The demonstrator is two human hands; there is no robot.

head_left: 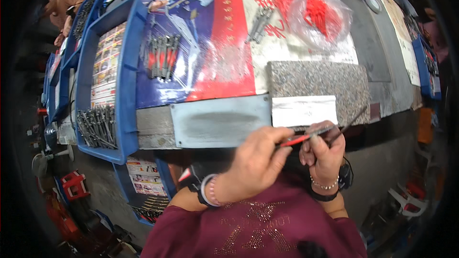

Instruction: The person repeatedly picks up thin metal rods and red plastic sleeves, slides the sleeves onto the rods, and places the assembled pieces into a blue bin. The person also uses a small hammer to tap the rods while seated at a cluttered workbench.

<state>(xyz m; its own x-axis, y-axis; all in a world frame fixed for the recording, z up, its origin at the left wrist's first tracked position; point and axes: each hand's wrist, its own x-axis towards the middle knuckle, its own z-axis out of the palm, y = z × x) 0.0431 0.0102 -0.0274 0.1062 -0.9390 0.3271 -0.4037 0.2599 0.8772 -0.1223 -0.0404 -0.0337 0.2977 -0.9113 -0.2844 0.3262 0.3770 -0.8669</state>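
Observation:
A slim tool with a red handle part and a grey metal body lies between my two hands, just off the table's front edge. My left hand pinches its red end between thumb and fingers. The grey end is gripped by my right hand, with the thumb laid along it. From the right fingers a thin dark rod sticks out up and to the right; whether it belongs to the tool I cannot tell. Just beyond the hands is a granite block bearing a folded white paper.
Left of the granite block lies a pale metal plate. Finished-looking red and grey tools sit in a row farther back. A blue bin at left holds dark metal parts. Clear bag contains red pieces. Another person is at far left.

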